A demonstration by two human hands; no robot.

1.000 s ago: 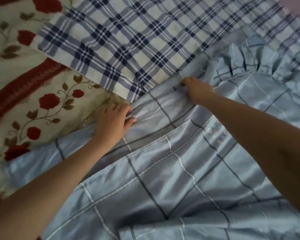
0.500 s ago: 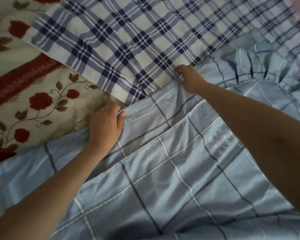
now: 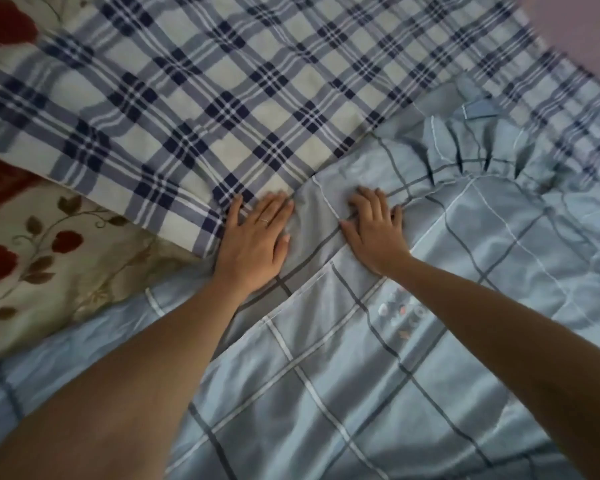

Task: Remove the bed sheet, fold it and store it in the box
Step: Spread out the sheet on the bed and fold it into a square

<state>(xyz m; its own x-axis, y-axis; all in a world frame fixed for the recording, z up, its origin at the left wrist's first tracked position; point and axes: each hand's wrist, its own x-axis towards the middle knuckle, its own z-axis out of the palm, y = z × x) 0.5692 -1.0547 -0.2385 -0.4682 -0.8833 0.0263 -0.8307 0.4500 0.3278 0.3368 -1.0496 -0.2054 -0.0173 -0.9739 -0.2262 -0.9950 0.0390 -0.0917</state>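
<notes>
The light blue bed sheet (image 3: 378, 375) with grey and white grid lines lies folded over itself across the lower right, with a ruffled hem (image 3: 471, 150) at its far edge. My left hand (image 3: 257, 237) lies flat, fingers spread, on the sheet's far corner where it meets the plaid cloth. My right hand (image 3: 378, 230) presses flat on the sheet just to the right, fingers apart. Neither hand grips any fabric. No box is in view.
A blue and white plaid cloth (image 3: 222, 98) covers the upper part of the bed. A cream cover with red roses (image 3: 49, 254) lies at the left. A pale pink surface (image 3: 586, 22) shows at the top right corner.
Both hands let go of the sheet's edge and moved together. They now lie flat, side by side, on the sheet's far corner.
</notes>
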